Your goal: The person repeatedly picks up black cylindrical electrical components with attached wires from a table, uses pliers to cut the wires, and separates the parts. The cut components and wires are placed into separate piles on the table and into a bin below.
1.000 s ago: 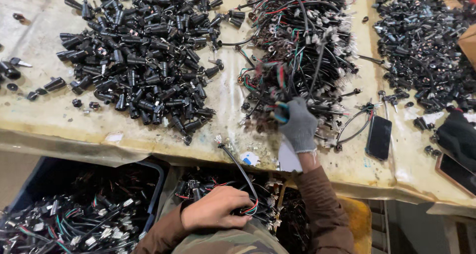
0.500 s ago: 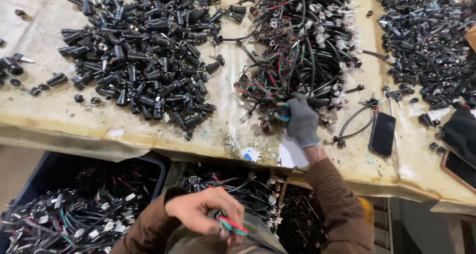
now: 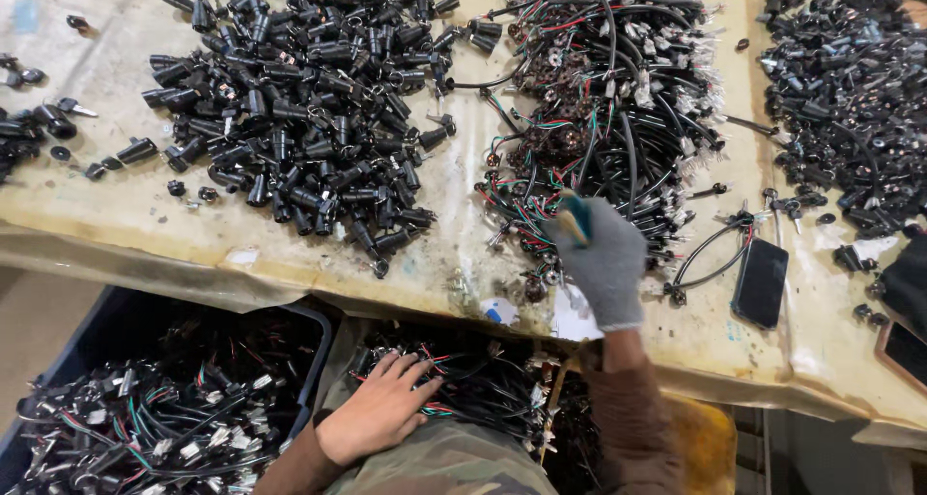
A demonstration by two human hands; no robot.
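Below the table edge, at the person's lap, the bare left hand is laid flat with its fingers spread over a heap of wired parts — black leads with red and green strands; nothing is seen to be gripped, only touched. Up on the worn yellowish table, the right hand, covered by a grey knitted glove, is curled at the near edge of a big tangle of wire harnesses. A small teal-tipped piece is seen sticking up from between the gloved fingers, and it seems to be pinched there, though what kind of piece it is cannot be told from this angle.

To the left of the tangle a wide pile of black cylindrical parts is spread, with a few strays scattered further left. A dark phone is laid flat just right of the gloved hand, and beyond it another pile of black parts is heaped — well apart from both hands. A dark blue bin of wired pieces is set under the table at the left.
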